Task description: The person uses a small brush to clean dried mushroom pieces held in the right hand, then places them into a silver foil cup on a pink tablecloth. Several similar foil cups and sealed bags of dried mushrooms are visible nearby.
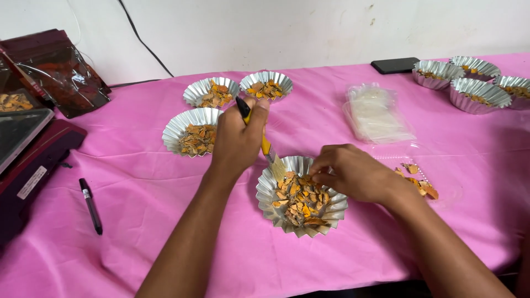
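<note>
Foil dish (pixel 331 212) under both hands, brush (pixel 266 144) in left hand (pixel 237 140), right hand (pixel 353 174) on rim.

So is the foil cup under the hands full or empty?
Partly full: the foil cup holds orange-brown dried pieces heaped in its middle, and its fluted rim shows bare.

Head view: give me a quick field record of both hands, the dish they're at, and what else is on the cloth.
left hand: grips a yellow-handled brush, bristles at the dish rim
right hand: fingers in the orange pieces
near dish: fluted foil, holding the pieces
other dishes: three filled foil dishes behind the hands, more far right
cloth: pink
also there: black pen, clear bags, scale at left
</note>
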